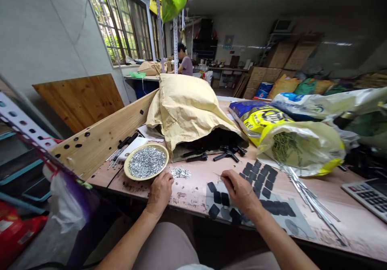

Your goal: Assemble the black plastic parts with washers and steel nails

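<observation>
Silver screws (180,173) beside left hand (160,193), fingers curled; right hand (240,193) pinching thin metal pin (217,174).

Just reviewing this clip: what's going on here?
A seated person works at a workbench. The left hand rests on the bench near a small heap of silver metal bits, beside a round yellow-rimmed dish full of similar bits. The right hand pinches a thin sliver above black pads on a grey sheet. Another person is farther back.
</observation>
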{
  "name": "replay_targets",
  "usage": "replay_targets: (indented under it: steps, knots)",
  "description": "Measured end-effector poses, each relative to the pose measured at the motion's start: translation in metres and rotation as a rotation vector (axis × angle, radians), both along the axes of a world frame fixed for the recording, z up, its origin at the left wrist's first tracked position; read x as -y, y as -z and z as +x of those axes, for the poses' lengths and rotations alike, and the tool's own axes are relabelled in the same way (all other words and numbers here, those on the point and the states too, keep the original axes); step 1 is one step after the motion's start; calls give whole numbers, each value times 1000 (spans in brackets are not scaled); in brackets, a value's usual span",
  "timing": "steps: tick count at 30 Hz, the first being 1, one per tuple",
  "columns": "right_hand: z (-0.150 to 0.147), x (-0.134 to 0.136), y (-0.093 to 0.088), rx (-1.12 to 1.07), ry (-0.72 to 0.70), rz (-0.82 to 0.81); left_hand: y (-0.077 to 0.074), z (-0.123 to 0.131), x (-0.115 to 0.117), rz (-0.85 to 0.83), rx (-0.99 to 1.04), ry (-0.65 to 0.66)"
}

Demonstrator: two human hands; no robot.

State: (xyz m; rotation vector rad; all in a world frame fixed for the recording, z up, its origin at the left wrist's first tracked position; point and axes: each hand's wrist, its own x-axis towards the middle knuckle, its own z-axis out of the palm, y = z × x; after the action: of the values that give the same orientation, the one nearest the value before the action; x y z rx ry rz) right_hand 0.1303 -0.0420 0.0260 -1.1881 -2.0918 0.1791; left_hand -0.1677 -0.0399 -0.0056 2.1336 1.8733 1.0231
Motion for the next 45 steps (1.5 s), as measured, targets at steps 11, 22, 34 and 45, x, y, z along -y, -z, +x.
replay_targets:
  steps: [11, 22, 34, 45]
  knots:
    - [-45, 62, 2, -228, 9, -88, -40, 87, 38, -591, 1195, 253]
    - [-42, 60, 21, -244, 82, 79, -24, 101, 39, -668, 1398, 231]
    - [-46, 64, 32, -196, 168, 167, -14, 102, 35, -632, 1358, 258]
    - [-42, 70, 28, -178, 151, 118, -19, 103, 34, -701, 1305, 298]
